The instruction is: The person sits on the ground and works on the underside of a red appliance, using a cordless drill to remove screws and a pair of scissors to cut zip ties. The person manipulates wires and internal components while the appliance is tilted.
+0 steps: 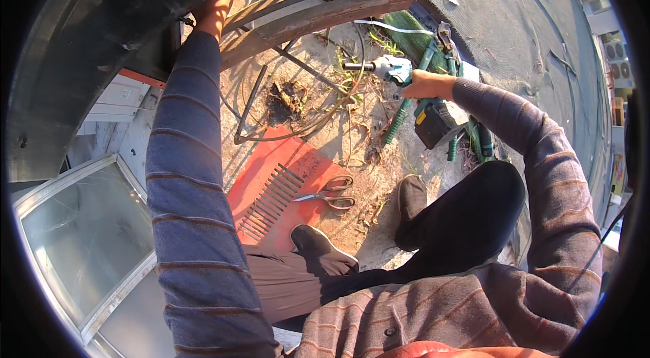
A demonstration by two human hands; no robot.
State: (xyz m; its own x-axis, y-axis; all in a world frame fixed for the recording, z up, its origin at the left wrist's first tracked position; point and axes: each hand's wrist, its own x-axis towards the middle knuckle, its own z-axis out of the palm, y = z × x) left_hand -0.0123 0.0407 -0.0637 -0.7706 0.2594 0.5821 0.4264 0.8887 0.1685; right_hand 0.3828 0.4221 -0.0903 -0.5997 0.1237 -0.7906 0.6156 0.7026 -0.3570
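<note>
My right hand is wrapped round the handle of a teal and black cordless impact wrench. A long dark socket on its nose points left, and a big black battery hangs below my hand. At the upper left, my left hand reaches up beside a rusty metal frame and a large dark panel. Its fingers are hidden behind the panel's edge, so I cannot see what they touch. The wrench's socket stands apart from the frame.
Scissors lie on a slotted red metal plate by my feet. Bent thin rods stand over the dirt. Green-handled tools lie under the wrench. A framed glass pane leans at left; dark netting spreads at right.
</note>
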